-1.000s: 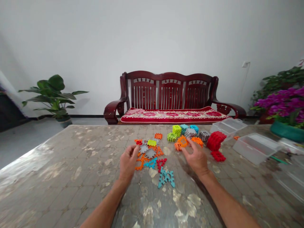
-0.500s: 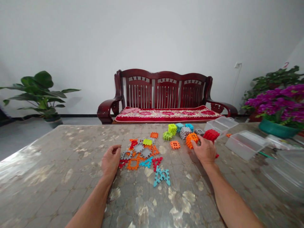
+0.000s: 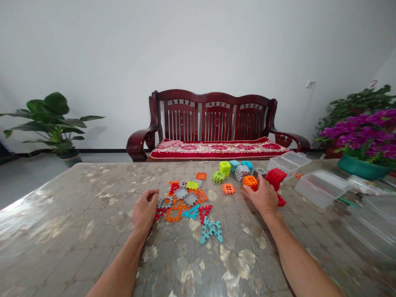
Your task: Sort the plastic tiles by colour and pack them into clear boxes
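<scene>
2 bare hands rest well apart on the glossy marbled table [image 3: 77, 214]. The right hand [image 3: 263, 198] cups its fingers around the orange cube of interlocked plastic tiles [image 3: 250, 181], just beside the red tile cluster [image 3: 275, 176], probably to steady it from both sides. The left hand [image 3: 144, 209] lies curled at the edge of the flat spread of coloured tiles [image 3: 185, 200]; whether it pinches one I cannot tell. The cube stands square, with a gridded face towards the camera and no long axis.
</scene>
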